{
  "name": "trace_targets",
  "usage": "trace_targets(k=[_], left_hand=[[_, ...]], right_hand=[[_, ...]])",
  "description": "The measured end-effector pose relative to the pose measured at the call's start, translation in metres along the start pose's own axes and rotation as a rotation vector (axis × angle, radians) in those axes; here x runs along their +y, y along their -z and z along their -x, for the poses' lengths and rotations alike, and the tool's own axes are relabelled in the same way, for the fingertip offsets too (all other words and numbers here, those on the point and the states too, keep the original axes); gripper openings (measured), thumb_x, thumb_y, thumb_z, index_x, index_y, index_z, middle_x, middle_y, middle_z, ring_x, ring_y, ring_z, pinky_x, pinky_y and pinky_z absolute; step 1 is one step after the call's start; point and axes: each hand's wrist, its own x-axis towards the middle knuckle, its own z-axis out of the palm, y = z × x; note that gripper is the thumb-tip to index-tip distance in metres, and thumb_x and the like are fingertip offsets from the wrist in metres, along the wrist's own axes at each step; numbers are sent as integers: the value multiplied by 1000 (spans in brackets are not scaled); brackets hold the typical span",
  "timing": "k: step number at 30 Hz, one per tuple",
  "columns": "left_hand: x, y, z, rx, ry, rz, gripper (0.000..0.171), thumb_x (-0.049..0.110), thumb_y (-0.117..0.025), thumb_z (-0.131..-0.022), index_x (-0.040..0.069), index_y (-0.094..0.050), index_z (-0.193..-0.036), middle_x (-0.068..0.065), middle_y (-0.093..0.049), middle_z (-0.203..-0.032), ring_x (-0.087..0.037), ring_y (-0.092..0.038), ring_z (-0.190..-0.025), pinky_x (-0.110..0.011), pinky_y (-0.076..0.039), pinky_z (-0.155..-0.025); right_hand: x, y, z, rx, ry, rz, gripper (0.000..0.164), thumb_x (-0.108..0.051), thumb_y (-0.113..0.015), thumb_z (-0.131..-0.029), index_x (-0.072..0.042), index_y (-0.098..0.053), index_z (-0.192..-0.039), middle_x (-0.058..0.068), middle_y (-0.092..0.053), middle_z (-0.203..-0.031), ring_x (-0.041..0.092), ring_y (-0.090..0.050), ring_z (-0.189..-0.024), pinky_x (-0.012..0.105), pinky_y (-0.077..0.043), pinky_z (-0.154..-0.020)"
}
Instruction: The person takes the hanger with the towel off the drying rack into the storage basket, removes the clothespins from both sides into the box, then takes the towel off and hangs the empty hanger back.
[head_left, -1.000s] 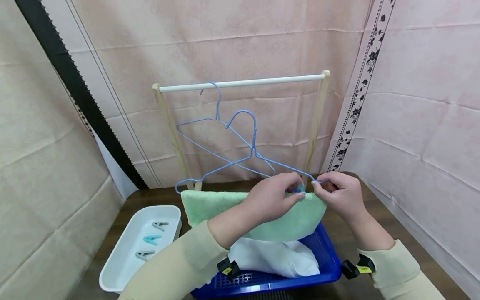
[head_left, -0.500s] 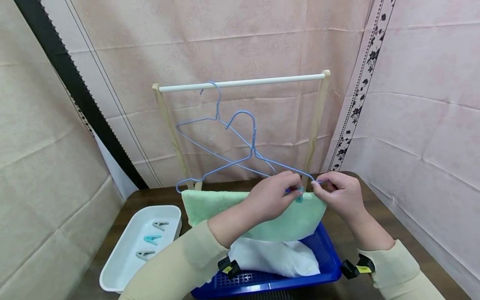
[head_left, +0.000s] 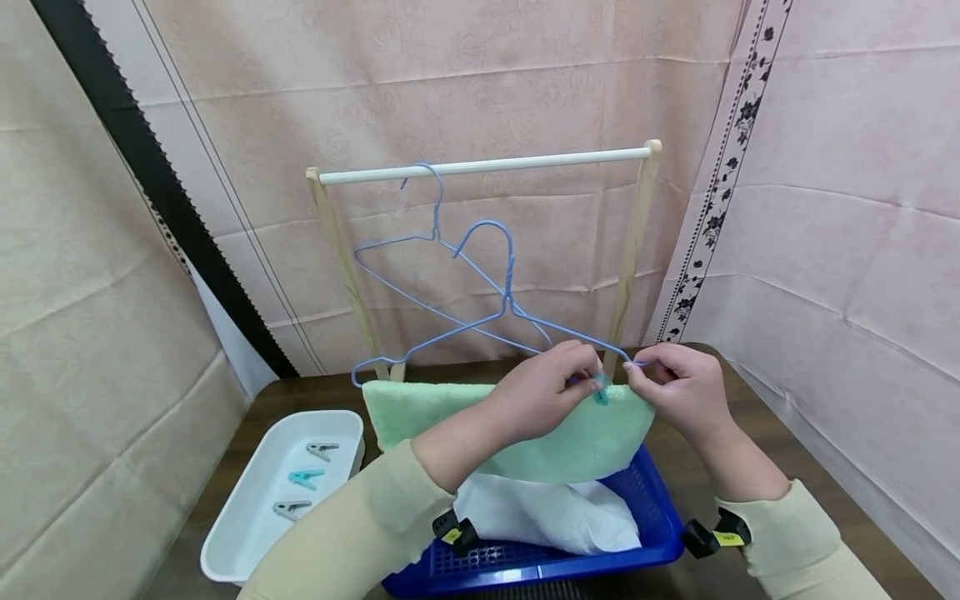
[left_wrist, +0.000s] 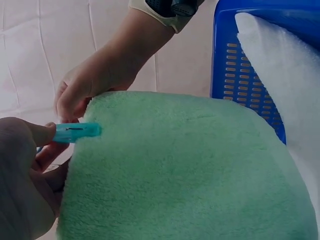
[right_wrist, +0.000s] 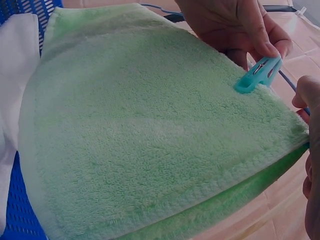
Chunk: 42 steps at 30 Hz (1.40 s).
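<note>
A green towel [head_left: 450,421] hangs folded over the lower bar of a blue clothes hanger [head_left: 509,275]. Near the towel's right end, my left hand [head_left: 536,392] pinches a teal clothespin [right_wrist: 260,75] between thumb and fingers. In the right wrist view the clothespin's jaws sit over the towel's top fold. My right hand [head_left: 678,387] grips the hanger's right corner, right beside the towel's edge. A second blue hanger [head_left: 390,242] hangs by its hook from the white rod [head_left: 525,162] of a small wooden-legged rack behind.
On the left of the dark wooden table [head_left: 180,533] stands a white tray [head_left: 225,542] with a teal clothespin [head_left: 306,478] and two grey ones. Below the towel is a blue basket [head_left: 660,533] with white cloth [head_left: 551,517] in it. Pale curtains [head_left: 847,208] surround the table.
My left fingers have shifted slightly on the teal clothespin, which now points down onto the towel's top edge. My right hand, the hanger and the towel have stayed in place.
</note>
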Motion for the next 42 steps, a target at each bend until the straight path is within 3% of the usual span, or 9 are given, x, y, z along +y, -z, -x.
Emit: trace_targets(k=[6, 14, 19, 27, 34, 42], left_hand=[[-6, 0, 0, 1, -18, 90, 4, 18, -55, -103, 19, -57, -100, 8, -53, -99, -7, -51, -91, -19, -46, -75], [-10, 0, 2, 49, -28, 194, 5, 15, -55, -103, 16, -59, -99, 5, -54, -97, -9, -50, -86, -21, -46, -73], [-11, 2, 6, 71, -26, 220, 5, 16, -56, -102, 14, -57, -98, 3, -53, -95, -9, -50, -82, -22, -46, -72], [-13, 8, 13, 71, -14, 185, 7, 20, -62, -99, 16, -58, -102, 6, -58, -98, -5, -57, -86, -20, -50, -77], [-12, 13, 21, 53, 70, 188, 17, 28, -63, -98, 20, -54, -110, 12, -62, -104, -1, -62, -96, -20, -50, -86], [-12, 19, 33, 71, 168, 155, 30, 34, -64, -97, 22, -59, -124, 13, -65, -105, -2, -61, -97, -23, -51, -84]], right_hand=[[-2, 0, -1, 8, 11, 1, 14, 13, -71, -65, 0, -66, -68, -5, -36, -53, -6, -28, -53, 19, -26, -45], [27, -1, 10, -11, -15, 22, 16, 9, -75, -66, -5, -69, -70, -7, -38, -53, -6, -31, -53, 17, -28, -47], [32, 0, 12, -28, -7, 24, 16, 5, -76, -68, -10, -70, -71, -8, -39, -55, -1, -32, -51, 18, -28, -47], [8, 2, 3, -11, -1, 21, 14, 10, -73, -66, -3, -68, -69, -6, -37, -53, -6, -29, -54, 18, -27, -46], [25, 0, 10, -8, -24, 31, 15, 8, -75, -65, -5, -69, -69, -6, -38, -52, -9, -30, -55, 17, -27, -47], [32, 2, 14, -20, -17, 25, 16, 3, -77, -67, -10, -71, -72, -8, -39, -54, 0, -33, -51, 18, -29, -47]])
